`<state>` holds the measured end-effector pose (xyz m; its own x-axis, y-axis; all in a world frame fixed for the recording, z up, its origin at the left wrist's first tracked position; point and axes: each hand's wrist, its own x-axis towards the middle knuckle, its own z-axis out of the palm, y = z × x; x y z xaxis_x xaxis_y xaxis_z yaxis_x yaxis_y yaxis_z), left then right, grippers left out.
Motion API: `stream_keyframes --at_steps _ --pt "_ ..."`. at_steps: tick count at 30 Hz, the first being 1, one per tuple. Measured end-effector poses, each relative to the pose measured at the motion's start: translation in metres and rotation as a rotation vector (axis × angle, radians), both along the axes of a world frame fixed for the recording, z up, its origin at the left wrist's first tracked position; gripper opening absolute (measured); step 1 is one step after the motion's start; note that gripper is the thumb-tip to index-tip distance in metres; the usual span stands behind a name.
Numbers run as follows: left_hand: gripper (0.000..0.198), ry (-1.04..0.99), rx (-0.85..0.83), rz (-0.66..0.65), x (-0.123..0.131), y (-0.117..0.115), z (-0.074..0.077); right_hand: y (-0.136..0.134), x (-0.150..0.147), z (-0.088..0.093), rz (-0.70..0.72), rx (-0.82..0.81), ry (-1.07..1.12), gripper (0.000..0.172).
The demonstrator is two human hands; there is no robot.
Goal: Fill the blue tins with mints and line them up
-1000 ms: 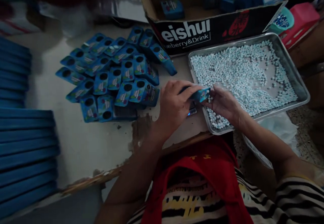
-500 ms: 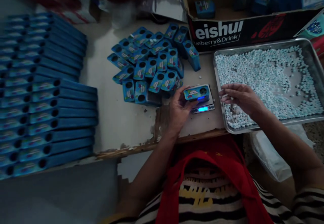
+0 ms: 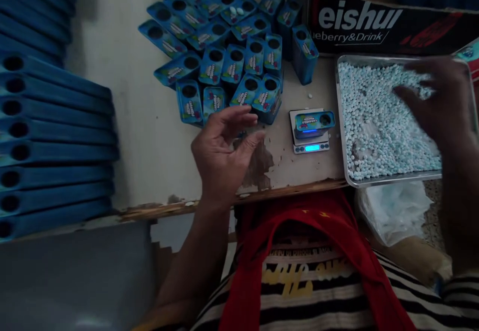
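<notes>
A small blue tin with a dark round hole in its top rests on the digital scale, whose display glows blue; neither hand touches it. My left hand is raised left of the scale, fingers curved and apart from the thumb, holding nothing. It hovers just in front of a cluster of similar blue tins. Over the metal tray of small pale blue and white candies hangs my right hand, blurred and dark, thumb apart from the fingers.
Long rows of stacked blue tins line the left side. A black cardboard box with blue items inside stands behind the tray. The table's worn wooden edge runs in front of me, and a clear plastic bag sits below the tray.
My left hand has let go of the tin on the scale and moved left towards the cluster. My right hand has moved right and farther over the tray. The view has shifted too.
</notes>
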<state>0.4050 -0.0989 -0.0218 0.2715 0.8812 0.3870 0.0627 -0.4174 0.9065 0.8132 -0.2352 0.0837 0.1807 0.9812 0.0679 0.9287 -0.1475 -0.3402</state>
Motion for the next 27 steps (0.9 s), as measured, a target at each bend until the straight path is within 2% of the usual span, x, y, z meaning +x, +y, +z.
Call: stream_keyframes --at_steps 2,4,7,9,17,19,21,24,27 --pt "0.043 0.001 0.006 0.011 0.001 0.003 0.001 0.012 -0.023 -0.019 0.018 0.005 -0.097 0.048" --pt "0.041 0.002 0.020 0.010 0.001 0.003 0.002 0.018 -0.039 -0.039 0.102 -0.099 -0.162 0.050" --pt "0.043 -0.011 0.017 -0.003 -0.001 0.003 -0.001 0.014 -0.047 -0.060 0.136 -0.217 -0.190 0.048" --pt "0.043 -0.013 0.004 -0.008 -0.002 0.002 -0.003 0.008 -0.046 -0.067 0.126 -0.251 -0.219 0.048" --pt "0.039 -0.006 0.008 -0.031 -0.001 0.001 -0.009 0.001 -0.065 -0.077 0.076 -0.356 -0.258 0.062" --pt "0.039 -0.004 -0.002 -0.050 0.003 0.000 -0.012 0.000 -0.072 -0.083 0.041 -0.373 -0.285 0.056" --pt "0.048 -0.004 -0.014 -0.069 0.012 -0.002 -0.019 0.000 -0.074 -0.088 -0.002 -0.370 -0.297 0.043" --pt "0.068 0.036 -0.044 -0.091 0.034 -0.006 -0.031 0.000 -0.070 -0.088 -0.079 -0.259 -0.180 0.030" --pt "0.056 0.175 -0.048 -0.163 0.060 -0.009 -0.034 -0.001 -0.073 -0.078 -0.203 -0.035 0.182 0.027"
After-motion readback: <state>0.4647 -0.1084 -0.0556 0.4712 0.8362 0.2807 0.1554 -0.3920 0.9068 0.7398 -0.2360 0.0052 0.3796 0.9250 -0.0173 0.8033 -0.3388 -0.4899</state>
